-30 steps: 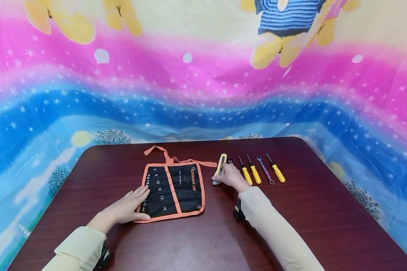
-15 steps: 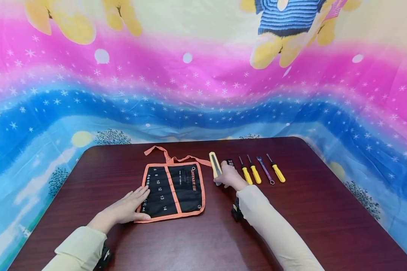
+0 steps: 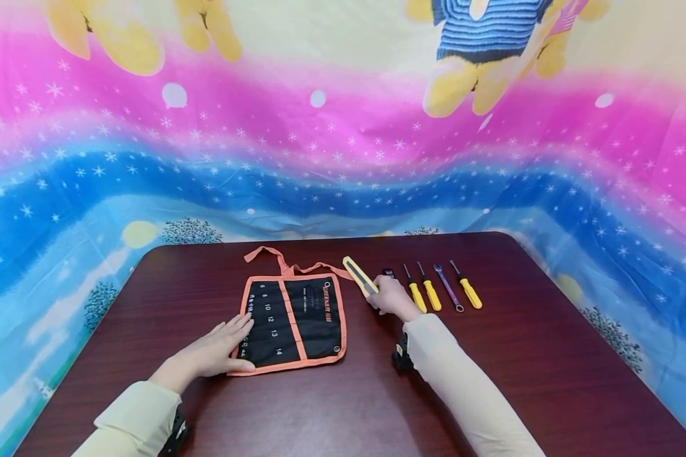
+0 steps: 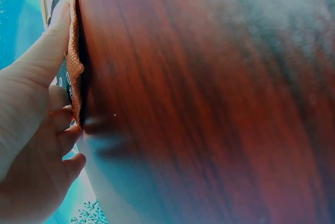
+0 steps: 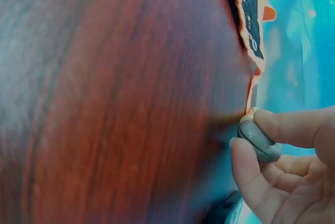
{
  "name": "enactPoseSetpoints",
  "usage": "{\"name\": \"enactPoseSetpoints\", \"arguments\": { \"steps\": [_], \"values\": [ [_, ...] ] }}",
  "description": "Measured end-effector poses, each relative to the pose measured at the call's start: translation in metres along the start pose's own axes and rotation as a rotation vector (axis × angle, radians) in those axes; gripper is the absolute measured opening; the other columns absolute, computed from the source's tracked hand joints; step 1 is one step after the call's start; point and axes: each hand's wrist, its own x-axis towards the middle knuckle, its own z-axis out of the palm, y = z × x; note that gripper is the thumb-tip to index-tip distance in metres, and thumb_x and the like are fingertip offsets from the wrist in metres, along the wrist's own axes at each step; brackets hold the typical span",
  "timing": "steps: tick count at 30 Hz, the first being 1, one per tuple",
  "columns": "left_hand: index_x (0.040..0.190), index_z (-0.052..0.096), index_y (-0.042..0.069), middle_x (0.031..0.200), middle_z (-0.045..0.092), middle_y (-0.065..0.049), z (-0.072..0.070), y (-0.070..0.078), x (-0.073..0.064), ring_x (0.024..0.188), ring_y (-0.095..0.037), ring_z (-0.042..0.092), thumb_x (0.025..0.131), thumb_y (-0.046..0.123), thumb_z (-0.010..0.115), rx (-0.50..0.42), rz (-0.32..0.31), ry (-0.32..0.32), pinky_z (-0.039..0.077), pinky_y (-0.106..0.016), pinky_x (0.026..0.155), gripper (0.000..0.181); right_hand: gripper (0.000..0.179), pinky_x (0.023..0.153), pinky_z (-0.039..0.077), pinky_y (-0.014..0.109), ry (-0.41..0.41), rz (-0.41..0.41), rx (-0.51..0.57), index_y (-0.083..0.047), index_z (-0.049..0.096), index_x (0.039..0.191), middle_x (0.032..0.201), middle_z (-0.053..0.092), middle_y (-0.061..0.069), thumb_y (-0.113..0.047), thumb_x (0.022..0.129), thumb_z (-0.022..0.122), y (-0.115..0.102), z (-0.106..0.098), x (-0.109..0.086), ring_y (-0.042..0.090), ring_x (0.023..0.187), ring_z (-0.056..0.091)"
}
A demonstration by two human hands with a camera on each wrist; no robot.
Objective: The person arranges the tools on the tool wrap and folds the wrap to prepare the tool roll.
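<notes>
Round to the left swings the far end of the yellow utility knife [image 3: 357, 275], upright-looking a second ago, clearly slanted now! It's a slim yellow body with a dark strip along its face, and down at my end it's grey, smooth and rounded. That grey end is pinched in the fingers [image 5: 244, 166] of my right hand [image 3: 393, 298]. Long axis: diagonal, running from my grip away from me and leftward, yellow tip pointing at the far side of the bench [image 3: 331, 406]. From the head view it sits just right of the black pouch [image 3: 314, 317], its body meeting the end of the orange strap [image 3: 319, 266]; whether it's lifted, I can't tell. Over on the left, my left hand [image 3: 217, 350] lies on the pouch's left edge, fingers extended, thumb along the near corner. To the right of my grip lie three yellow-handled screwdrivers [image 3: 432, 296], with a wrench [image 3: 448, 289] between the last two.
</notes>
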Motion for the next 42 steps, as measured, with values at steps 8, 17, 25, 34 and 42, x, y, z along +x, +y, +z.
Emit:
{"name": "enactPoseSetpoints", "arguments": {
  "steps": [8, 17, 25, 34, 42],
  "values": [
    [0.139, 0.031, -0.007, 0.146, 0.022, -0.025, 0.001, -0.001, 0.000, 0.133, -0.042, 0.016, 0.079, 0.052, 0.064, -0.002, 0.004, 0.005, 0.015, -0.056, 0.104, 0.091, 0.032, 0.055, 0.053, 0.031, 0.043, -0.107, 0.107, 0.002, 0.055, 0.118, 0.085, 0.059, 0.012, -0.008, 0.088, 0.062, 0.003, -0.007, 0.000, 0.022, 0.064, 0.060],
    [0.140, 0.031, -0.006, 0.146, 0.022, -0.025, 0.002, -0.004, 0.001, 0.133, -0.041, 0.017, 0.078, 0.055, 0.063, 0.001, 0.002, 0.006, 0.016, -0.056, 0.104, 0.093, 0.040, 0.065, 0.054, 0.042, -0.058, -0.138, 0.250, 0.000, 0.051, 0.127, 0.090, 0.060, 0.013, -0.008, 0.090, 0.060, -0.004, -0.017, -0.010, 0.030, 0.076, 0.061],
    [0.140, 0.031, -0.006, 0.146, 0.023, -0.024, 0.001, -0.002, 0.000, 0.133, -0.041, 0.018, 0.078, 0.054, 0.063, 0.011, -0.003, 0.010, 0.015, -0.055, 0.105, 0.092, 0.034, 0.067, 0.052, 0.048, -0.188, -0.186, 0.377, -0.002, 0.051, 0.121, 0.095, 0.061, 0.012, -0.009, 0.089, 0.061, -0.001, -0.024, -0.019, 0.028, 0.076, 0.059],
    [0.139, 0.032, -0.007, 0.145, 0.024, -0.026, 0.001, 0.000, -0.001, 0.132, -0.042, 0.018, 0.078, 0.052, 0.065, 0.014, 0.007, 0.017, 0.016, -0.056, 0.104, 0.091, 0.034, 0.064, 0.053, 0.045, -0.399, -0.240, 0.348, 0.001, 0.056, 0.119, 0.098, 0.062, 0.011, -0.013, 0.088, 0.063, 0.009, -0.028, -0.028, 0.028, 0.073, 0.058],
    [0.139, 0.031, -0.007, 0.145, 0.023, -0.025, 0.001, -0.001, -0.001, 0.133, -0.042, 0.017, 0.078, 0.053, 0.064, 0.008, 0.002, 0.015, 0.015, -0.055, 0.105, 0.091, 0.032, 0.059, 0.053, 0.040, -0.542, -0.275, 0.257, -0.002, 0.060, 0.118, 0.093, 0.064, 0.009, -0.013, 0.089, 0.062, 0.016, -0.028, -0.030, 0.017, 0.063, 0.055]
  ]
}}
